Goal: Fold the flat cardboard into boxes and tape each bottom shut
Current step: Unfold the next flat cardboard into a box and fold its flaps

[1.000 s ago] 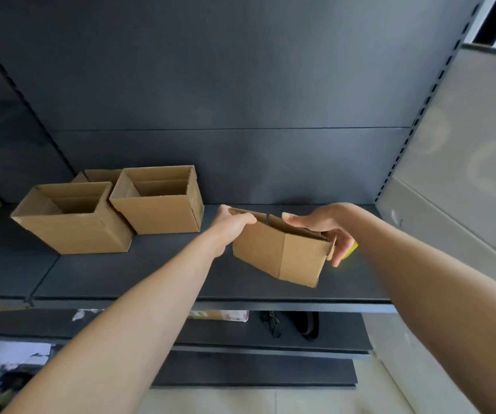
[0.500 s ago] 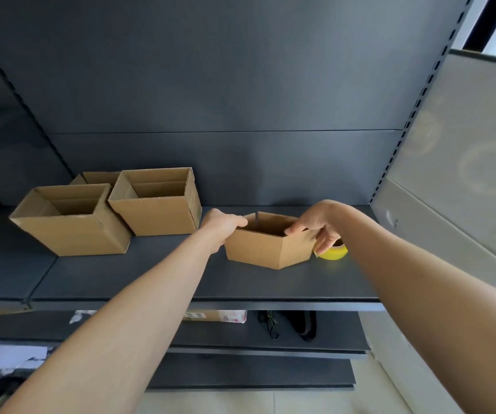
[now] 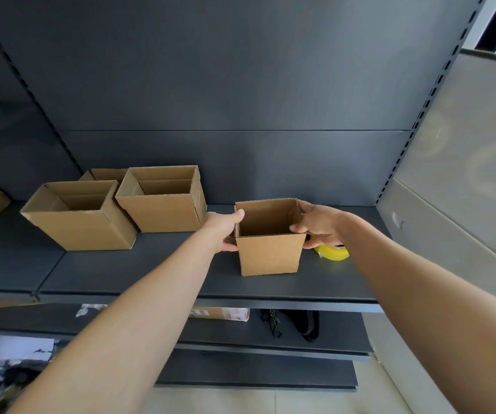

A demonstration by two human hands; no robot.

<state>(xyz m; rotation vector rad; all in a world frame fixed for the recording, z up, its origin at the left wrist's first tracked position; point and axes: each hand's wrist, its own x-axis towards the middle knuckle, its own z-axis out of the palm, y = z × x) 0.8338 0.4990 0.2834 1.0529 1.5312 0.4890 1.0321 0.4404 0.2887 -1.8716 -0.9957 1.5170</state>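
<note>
On a dark grey shelf (image 3: 151, 273), right of centre, an open-topped cardboard box (image 3: 270, 255) stands upright with its bottom on the surface. A person reaches in from the near side with both bare arms and holds it from either side.

The left hand (image 3: 224, 231) clasps the box's left wall: the thumb hooks over the top rim at the far left corner, and the fingers press against the outside of that wall. The right hand (image 3: 318, 227) clasps the right wall: the thumb lies on the rim at the near right corner, and the fingers curl around the outside. Both hands are closed on the box. Its taped underside cannot be seen.

Just right of the box, partly hidden under the right hand, a yellow roll of tape (image 3: 333, 252) lies on the shelf.

Farther left on the same shelf stand three more open boxes, well apart from the held one. The middle box (image 3: 163, 210) is nearest to it. The left box (image 3: 82, 225) sits just beside the middle box, turned at an angle. The back box (image 3: 106, 174) peeks out behind these two.

Below, a lower shelf carries a white and red carton (image 3: 225, 313) and black straps (image 3: 297, 324). A pale grey panel (image 3: 464, 174) closes off the right side.
</note>
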